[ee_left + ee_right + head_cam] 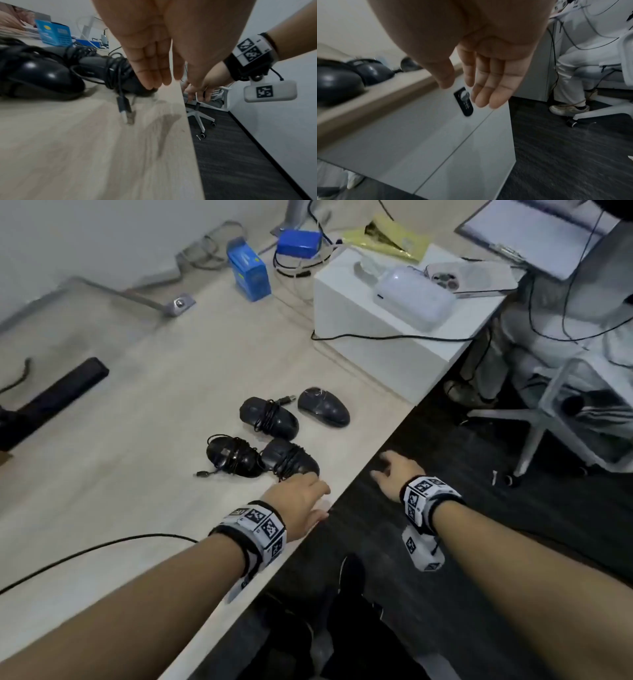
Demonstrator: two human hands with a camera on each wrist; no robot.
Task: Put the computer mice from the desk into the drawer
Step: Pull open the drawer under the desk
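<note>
Several black computer mice with cords wound round them lie near the desk's right edge: two farther ones (269, 417) (323, 406) and two nearer ones (233, 457) (289, 457). My left hand (305, 498) lies flat over the desk edge with straight fingers. Its fingertips (150, 83) touch the nearest mouse (109, 70). My right hand (390, 470) hangs open below the desk edge and holds nothing. In the right wrist view its fingers (488, 94) are in front of a grey drawer unit (436, 128) with a black keypad lock (464, 102). The drawer fronts look shut.
A white box (376, 337) carrying a white device stands at the back right, with blue boxes (250, 272) behind it. A black bar (58, 395) lies at the left, and a black cable (102, 546) crosses the near desk. A seated person (570, 81) and a white chair (565, 412) are at the right.
</note>
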